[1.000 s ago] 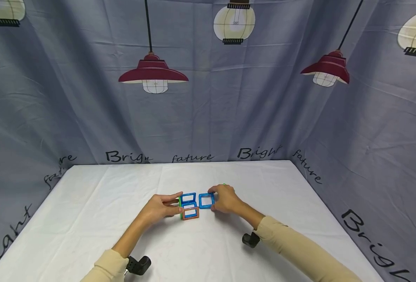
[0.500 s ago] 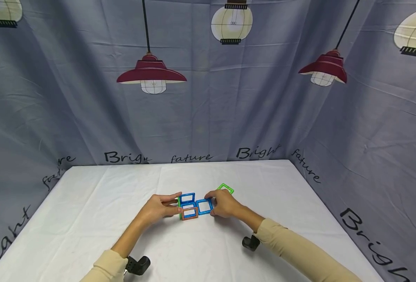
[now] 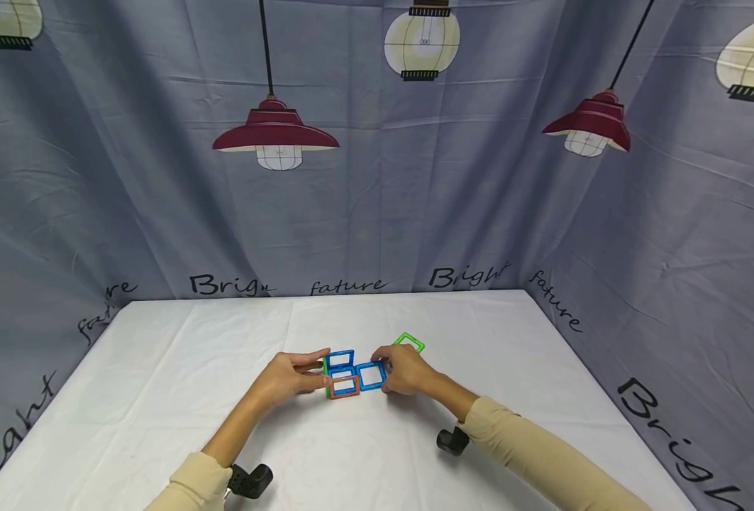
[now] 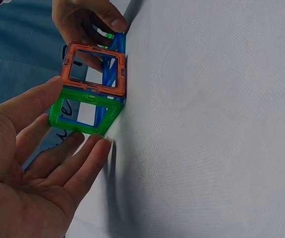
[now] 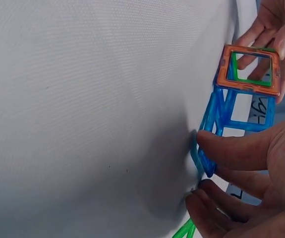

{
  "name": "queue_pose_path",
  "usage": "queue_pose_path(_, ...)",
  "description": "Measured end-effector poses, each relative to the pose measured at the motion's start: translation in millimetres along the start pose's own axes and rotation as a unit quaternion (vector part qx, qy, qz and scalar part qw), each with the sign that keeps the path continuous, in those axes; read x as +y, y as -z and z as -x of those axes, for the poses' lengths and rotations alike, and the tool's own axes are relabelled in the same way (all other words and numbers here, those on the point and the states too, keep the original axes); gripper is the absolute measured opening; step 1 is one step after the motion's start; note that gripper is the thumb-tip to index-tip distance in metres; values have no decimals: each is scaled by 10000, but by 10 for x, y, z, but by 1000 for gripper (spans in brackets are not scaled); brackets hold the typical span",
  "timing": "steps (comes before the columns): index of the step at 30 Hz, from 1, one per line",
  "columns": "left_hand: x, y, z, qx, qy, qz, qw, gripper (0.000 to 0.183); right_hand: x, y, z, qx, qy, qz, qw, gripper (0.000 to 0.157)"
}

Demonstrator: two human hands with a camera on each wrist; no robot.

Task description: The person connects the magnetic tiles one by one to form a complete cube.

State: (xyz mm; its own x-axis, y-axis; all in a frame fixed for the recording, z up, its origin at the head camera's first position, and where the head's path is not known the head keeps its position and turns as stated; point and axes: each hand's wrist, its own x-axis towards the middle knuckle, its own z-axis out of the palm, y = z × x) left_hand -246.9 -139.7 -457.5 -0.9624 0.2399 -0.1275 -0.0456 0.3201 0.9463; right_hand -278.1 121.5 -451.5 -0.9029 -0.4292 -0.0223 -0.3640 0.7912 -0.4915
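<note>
Square-framed magnetic tiles stand joined in a partial box mid-table. Its front is an orange tile (image 3: 345, 395), its left side a green tile (image 4: 113, 113), its back an upright blue tile (image 3: 340, 353); another blue tile lies as the base. My left hand (image 3: 287, 376) grips the box at its left side, thumb at the orange-green corner in the left wrist view and fingers along the green tile. My right hand (image 3: 408, 369) pinches a flat blue tile (image 3: 372, 387) by its right side, its left edge against the box. In the right wrist view, fingers partly cover that tile.
A loose green tile (image 3: 410, 336) lies behind my right hand, partly covered by it. White cloth covers the table (image 3: 364, 454). A grey printed curtain (image 3: 364, 213) hangs behind and at both sides. Black wrist cameras (image 3: 251, 481) sit under both forearms.
My right hand has drawn the blue tile left and slightly toward me, closing the gap to the box. More of the loose green tile shows. My left hand has kept its place.
</note>
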Motion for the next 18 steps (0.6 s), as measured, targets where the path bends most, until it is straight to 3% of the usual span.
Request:
queue_pose_path(8, -5, -3, -10, -27, -36, -28, 10000, 61, -45, 87, 24, 7, -119, -115, 9999, 59)
queue_pose_path(18, 8, 2, 5, -38, -11, -6, 10000, 61, -141, 227, -26, -140, -176, -435, 9988, 50)
